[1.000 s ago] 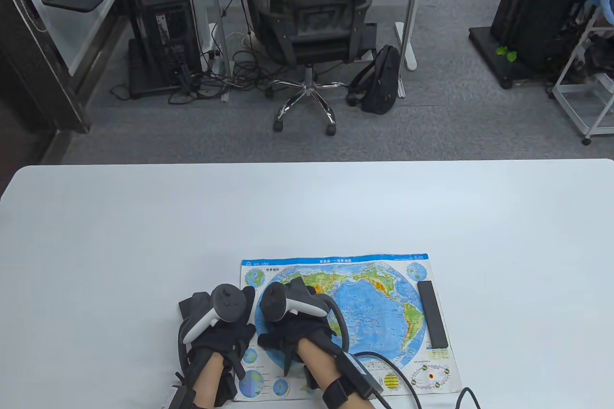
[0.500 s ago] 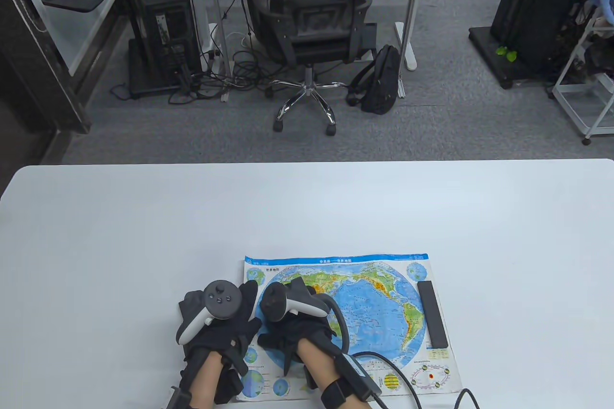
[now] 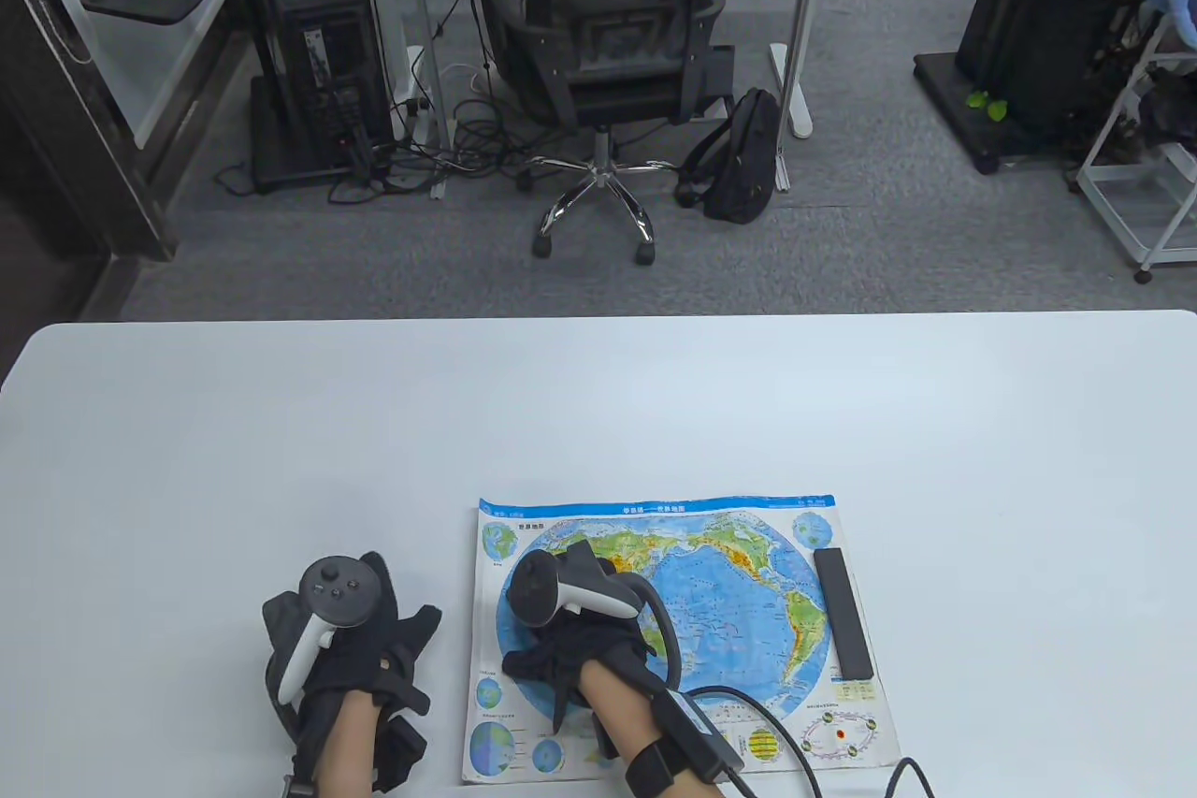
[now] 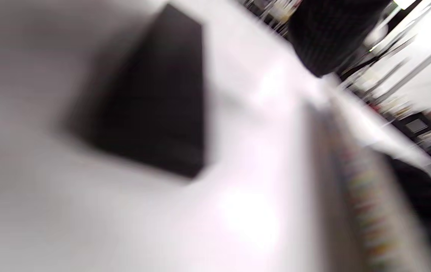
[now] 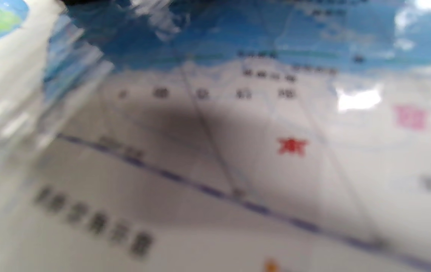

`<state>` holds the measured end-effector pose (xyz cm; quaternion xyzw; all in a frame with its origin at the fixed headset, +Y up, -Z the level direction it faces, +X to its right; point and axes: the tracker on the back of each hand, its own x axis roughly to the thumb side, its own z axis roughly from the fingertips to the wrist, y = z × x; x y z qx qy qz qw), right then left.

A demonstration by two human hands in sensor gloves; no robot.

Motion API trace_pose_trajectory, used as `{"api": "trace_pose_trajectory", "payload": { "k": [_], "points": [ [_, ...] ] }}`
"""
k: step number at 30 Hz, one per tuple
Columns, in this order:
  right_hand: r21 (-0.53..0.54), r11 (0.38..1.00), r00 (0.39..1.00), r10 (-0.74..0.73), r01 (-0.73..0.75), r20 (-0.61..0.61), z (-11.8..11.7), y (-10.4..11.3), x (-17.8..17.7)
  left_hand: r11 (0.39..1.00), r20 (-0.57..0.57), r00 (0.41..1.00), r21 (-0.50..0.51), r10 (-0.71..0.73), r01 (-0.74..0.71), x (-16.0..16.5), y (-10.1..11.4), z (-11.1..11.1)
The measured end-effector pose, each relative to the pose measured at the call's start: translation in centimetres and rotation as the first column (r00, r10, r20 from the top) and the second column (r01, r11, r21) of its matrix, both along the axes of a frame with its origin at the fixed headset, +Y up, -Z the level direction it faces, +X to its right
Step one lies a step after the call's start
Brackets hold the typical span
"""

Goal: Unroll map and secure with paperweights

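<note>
The surface (image 3: 598, 405) fills the lower half of the table view, and your map (image 3: 711, 583) lies unrolled on it at lower centre, flat as far as can be seen. One paperweight (image 3: 843, 613), a dark bar, already lies along the map's right edge. The map's left edge carries nothing, so the step in hand looks like securing that side.

Your right hand (image 3: 575, 639) rests palm down on the left part of the map and pins it; whether its fingers lie spread or curled is hidden under the tracker. Your left hand (image 3: 351, 648) lies on the bare surface just left of the map, off the paper, fingers spread and gripping nothing.

The left wrist view, badly blurred, shows a dark block (image 4: 151, 98) on the surface near the map's edge, probably the second weight. Your next move calls for taking it with the left hand and laying it along the left edge while the right hand presses the paper down.
</note>
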<state>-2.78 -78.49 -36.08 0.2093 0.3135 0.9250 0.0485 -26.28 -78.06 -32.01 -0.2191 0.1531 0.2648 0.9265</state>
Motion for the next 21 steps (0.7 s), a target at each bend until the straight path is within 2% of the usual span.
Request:
{"api": "trace_pose_trajectory", "payload": {
  "k": [2, 6, 15, 18, 21],
  "points": [
    [-0.001, 1.000, 1.000, 0.002, -0.002, -0.001, 0.0, 0.0, 0.0, 0.997, -0.028, 0.999, -0.072, -0.016, 0.014, -0.5, -1.0, 0.2],
    [-0.002, 1.000, 1.000, 0.004, -0.004, -0.001, 0.0, 0.0, 0.0, 0.996, -0.059, 0.998, -0.083, 0.030, -0.035, -0.9, -1.8, 0.3],
    [-0.006, 1.000, 1.000, 0.007, -0.007, 0.000, -0.1, 0.1, 0.0, 0.995, -0.043, 0.995, -0.043, -0.093, 0.091, -0.6, -0.5, 0.1],
    [-0.007, 1.000, 1.000, 0.008, -0.008, 0.000, -0.1, 0.1, 0.0, 0.985, -0.013, 0.988, -0.071, -0.156, 0.154, -0.2, 0.2, 0.1],
    [-0.008, 1.000, 1.000, 0.008, -0.008, 0.001, -0.1, 0.1, 0.0, 0.958, 0.043, 0.960, -0.071, -0.275, 0.278, 0.5, 0.9, -0.2]
  ]
}}
